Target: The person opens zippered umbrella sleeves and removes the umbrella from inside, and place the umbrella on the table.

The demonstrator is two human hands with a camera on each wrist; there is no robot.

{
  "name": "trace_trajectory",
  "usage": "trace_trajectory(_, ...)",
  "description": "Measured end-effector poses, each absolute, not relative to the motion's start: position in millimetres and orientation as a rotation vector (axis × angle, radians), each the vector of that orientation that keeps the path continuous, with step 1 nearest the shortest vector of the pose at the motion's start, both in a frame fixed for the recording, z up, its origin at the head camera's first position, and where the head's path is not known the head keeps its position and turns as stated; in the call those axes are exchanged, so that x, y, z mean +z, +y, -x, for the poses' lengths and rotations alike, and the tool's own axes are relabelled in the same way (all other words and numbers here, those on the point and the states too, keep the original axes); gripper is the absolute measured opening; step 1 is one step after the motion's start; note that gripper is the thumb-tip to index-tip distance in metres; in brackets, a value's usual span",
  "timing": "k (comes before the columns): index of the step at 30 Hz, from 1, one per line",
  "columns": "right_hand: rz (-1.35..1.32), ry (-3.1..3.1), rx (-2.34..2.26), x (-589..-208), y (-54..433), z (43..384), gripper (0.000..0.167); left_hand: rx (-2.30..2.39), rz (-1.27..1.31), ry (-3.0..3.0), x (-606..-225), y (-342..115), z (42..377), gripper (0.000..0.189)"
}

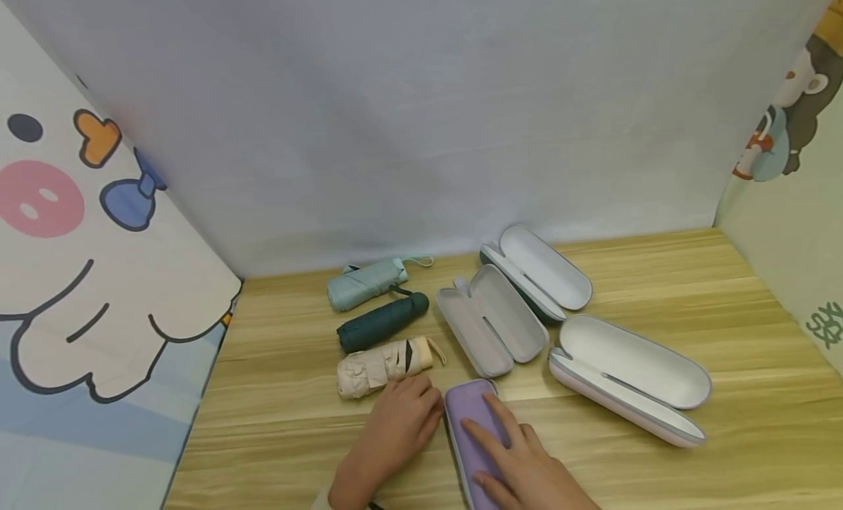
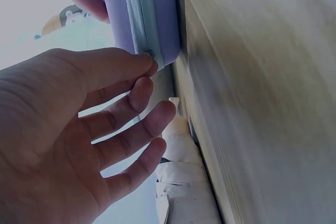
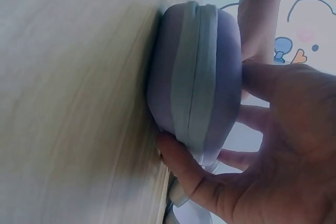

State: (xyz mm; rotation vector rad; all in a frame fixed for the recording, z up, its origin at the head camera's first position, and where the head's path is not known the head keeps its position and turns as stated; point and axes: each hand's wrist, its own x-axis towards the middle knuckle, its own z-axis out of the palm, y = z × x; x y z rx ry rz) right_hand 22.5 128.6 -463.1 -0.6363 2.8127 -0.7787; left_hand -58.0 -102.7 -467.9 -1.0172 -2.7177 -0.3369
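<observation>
A purple zip case (image 1: 469,407) with a pale zipper band lies closed on the table. At its far left corner is my left hand (image 1: 402,415); its thumb and index finger pinch the zipper pull (image 2: 149,54), which is mostly hidden between them. The other fingers of that hand are loosely bent. My right hand (image 1: 533,470) holds the case from the right, with spread fingers on its top. In the right wrist view, one finger (image 3: 181,161) bends along the case's lower side. A beige folded umbrella (image 1: 378,367) lies just beyond the left hand.
Behind it lie a dark green folded umbrella (image 1: 382,323) and a light teal one (image 1: 365,285). Three opened cases spread to the right: a grey one (image 1: 481,327), a dark green one (image 1: 546,268) and a pink one (image 1: 632,367). A pale curtain (image 1: 421,129) hangs behind the table.
</observation>
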Motion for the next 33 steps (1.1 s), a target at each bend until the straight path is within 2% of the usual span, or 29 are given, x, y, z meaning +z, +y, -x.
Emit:
trace_trajectory(27, 0.525, 2.759, -0.852, -460, 122, -21, 0.064, -0.657, 1.125, -2.696, -476, -110, 22, 0.018)
trace_trajectory(33, 0.514, 2.776, -0.846, -460, 120, -21, 0.064, -0.673, 1.16, -2.707, -480, -110, 15, 0.015)
